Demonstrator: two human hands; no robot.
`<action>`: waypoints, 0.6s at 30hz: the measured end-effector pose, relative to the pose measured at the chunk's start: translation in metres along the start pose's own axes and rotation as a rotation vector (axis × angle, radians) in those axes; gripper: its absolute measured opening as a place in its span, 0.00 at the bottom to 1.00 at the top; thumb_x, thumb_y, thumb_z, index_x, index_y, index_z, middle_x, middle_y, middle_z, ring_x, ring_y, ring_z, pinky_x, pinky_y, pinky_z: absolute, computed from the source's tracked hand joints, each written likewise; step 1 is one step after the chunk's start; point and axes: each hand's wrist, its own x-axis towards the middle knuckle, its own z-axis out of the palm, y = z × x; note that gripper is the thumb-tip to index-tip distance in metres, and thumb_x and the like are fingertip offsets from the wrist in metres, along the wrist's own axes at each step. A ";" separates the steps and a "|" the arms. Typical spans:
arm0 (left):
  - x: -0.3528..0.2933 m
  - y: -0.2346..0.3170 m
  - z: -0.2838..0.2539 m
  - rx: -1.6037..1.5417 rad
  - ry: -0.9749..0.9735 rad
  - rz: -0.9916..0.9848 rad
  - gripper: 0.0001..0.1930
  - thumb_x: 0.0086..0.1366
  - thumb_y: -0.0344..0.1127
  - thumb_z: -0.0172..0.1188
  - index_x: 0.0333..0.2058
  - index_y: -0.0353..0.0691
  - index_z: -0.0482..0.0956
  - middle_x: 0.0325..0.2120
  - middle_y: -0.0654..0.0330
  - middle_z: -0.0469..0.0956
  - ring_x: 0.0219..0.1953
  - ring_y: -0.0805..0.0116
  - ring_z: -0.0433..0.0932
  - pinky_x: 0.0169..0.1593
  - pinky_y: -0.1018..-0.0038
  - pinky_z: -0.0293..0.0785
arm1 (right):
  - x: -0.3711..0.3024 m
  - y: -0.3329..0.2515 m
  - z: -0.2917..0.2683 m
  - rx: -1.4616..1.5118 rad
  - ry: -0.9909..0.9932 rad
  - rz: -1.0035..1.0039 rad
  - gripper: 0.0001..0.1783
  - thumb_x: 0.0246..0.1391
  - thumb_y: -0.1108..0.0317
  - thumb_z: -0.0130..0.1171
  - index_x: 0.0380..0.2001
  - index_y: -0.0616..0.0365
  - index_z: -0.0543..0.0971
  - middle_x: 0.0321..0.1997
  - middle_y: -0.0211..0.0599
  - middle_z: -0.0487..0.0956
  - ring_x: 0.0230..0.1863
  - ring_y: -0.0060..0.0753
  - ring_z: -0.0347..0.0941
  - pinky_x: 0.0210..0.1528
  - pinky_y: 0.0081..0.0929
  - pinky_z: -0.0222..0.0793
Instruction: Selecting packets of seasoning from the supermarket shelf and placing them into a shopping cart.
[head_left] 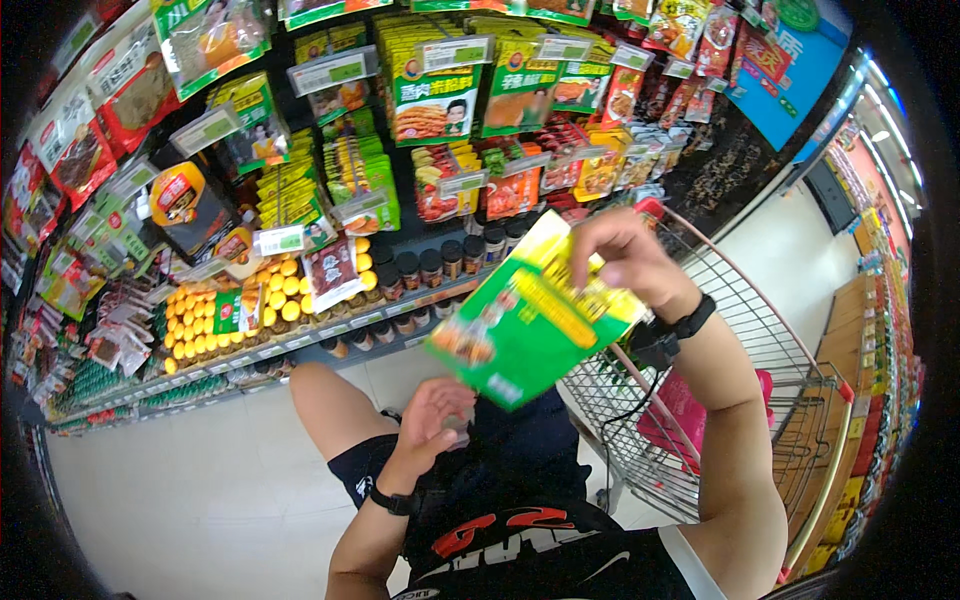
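Note:
Pinched by its top edge in my right hand (630,255) hangs a green and yellow seasoning packet (530,330), tilted, with a food picture on its front. Its lower corner reaches down toward my left hand (430,420), which is half curled in front of my body. A small greyish thing shows at the left fingers; I cannot make out what it is. The packet and the left hand look slightly apart. Both wrists wear black bands.
Shelves ahead carry hanging seasoning packets (435,95), yellow-capped jars (205,315) and dark-capped small jars (430,265). A wire shopping cart (735,290) holding a pink item (685,420) stands close on my right. Pale floor tiles (200,490) lie at left.

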 end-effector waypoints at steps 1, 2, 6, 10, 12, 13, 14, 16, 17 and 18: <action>0.002 0.006 0.002 -0.126 -0.044 0.053 0.25 0.59 0.35 0.64 0.52 0.37 0.64 0.47 0.57 0.70 0.50 0.67 0.68 0.53 0.69 0.65 | 0.011 0.008 0.017 0.080 -0.077 -0.011 0.12 0.49 0.65 0.61 0.26 0.66 0.77 0.27 0.32 0.77 0.32 0.20 0.71 0.37 0.19 0.65; 0.002 0.011 0.003 -0.238 -0.033 0.059 0.32 0.58 0.38 0.65 0.58 0.36 0.61 0.53 0.54 0.70 0.57 0.63 0.67 0.59 0.64 0.64 | 0.023 0.017 0.031 0.136 -0.139 -0.005 0.11 0.50 0.67 0.62 0.27 0.66 0.77 0.27 0.31 0.78 0.32 0.19 0.71 0.36 0.19 0.65; -0.001 0.017 0.000 -0.096 0.131 0.100 0.30 0.61 0.31 0.62 0.59 0.35 0.60 0.54 0.56 0.70 0.56 0.67 0.70 0.58 0.67 0.67 | 0.069 0.058 0.052 0.096 -0.409 0.036 0.14 0.56 0.63 0.59 0.39 0.64 0.80 0.37 0.35 0.81 0.40 0.21 0.74 0.44 0.21 0.68; -0.013 0.017 -0.013 0.280 0.473 0.208 0.18 0.64 0.27 0.57 0.53 0.33 0.68 0.47 0.61 0.75 0.49 0.74 0.73 0.52 0.74 0.70 | 0.077 0.103 0.053 0.248 -0.327 0.071 0.16 0.58 0.62 0.56 0.43 0.63 0.80 0.45 0.39 0.80 0.50 0.29 0.73 0.55 0.28 0.66; -0.016 0.023 -0.021 0.377 0.631 0.249 0.15 0.66 0.28 0.55 0.50 0.32 0.70 0.45 0.61 0.76 0.46 0.75 0.74 0.49 0.75 0.70 | 0.084 0.121 0.060 0.144 -0.281 0.068 0.17 0.59 0.62 0.56 0.45 0.63 0.79 0.50 0.41 0.78 0.54 0.33 0.71 0.57 0.31 0.64; -0.017 0.028 -0.025 0.493 0.682 0.304 0.14 0.66 0.29 0.54 0.50 0.32 0.70 0.44 0.60 0.76 0.45 0.74 0.74 0.48 0.75 0.71 | 0.082 0.125 0.063 0.141 -0.384 0.109 0.19 0.59 0.62 0.56 0.49 0.63 0.77 0.51 0.41 0.77 0.54 0.34 0.71 0.57 0.31 0.65; -0.016 0.033 -0.027 0.624 0.706 0.355 0.14 0.67 0.29 0.53 0.50 0.32 0.70 0.42 0.59 0.77 0.43 0.73 0.75 0.46 0.75 0.71 | 0.081 0.128 0.069 0.062 -0.440 0.241 0.22 0.59 0.61 0.57 0.53 0.62 0.74 0.52 0.42 0.76 0.55 0.34 0.70 0.57 0.31 0.65; -0.012 0.042 -0.023 0.749 0.744 0.156 0.20 0.64 0.31 0.55 0.54 0.32 0.68 0.46 0.52 0.75 0.46 0.62 0.74 0.50 0.70 0.69 | 0.071 0.130 0.086 0.252 -0.525 0.198 0.25 0.59 0.60 0.57 0.56 0.62 0.71 0.52 0.42 0.76 0.54 0.33 0.70 0.56 0.31 0.65; -0.002 0.046 -0.021 1.110 0.672 0.338 0.26 0.61 0.34 0.58 0.57 0.33 0.64 0.51 0.47 0.69 0.50 0.54 0.70 0.53 0.64 0.65 | 0.068 0.130 0.093 0.365 -0.547 0.225 0.28 0.59 0.60 0.58 0.59 0.61 0.67 0.52 0.41 0.75 0.53 0.32 0.70 0.56 0.30 0.66; 0.007 0.048 -0.014 1.424 0.593 0.425 0.33 0.58 0.37 0.61 0.60 0.34 0.61 0.56 0.42 0.63 0.54 0.46 0.65 0.56 0.59 0.62 | 0.066 0.130 0.099 0.371 -0.552 0.222 0.28 0.59 0.60 0.58 0.59 0.61 0.67 0.52 0.41 0.75 0.53 0.32 0.70 0.56 0.30 0.66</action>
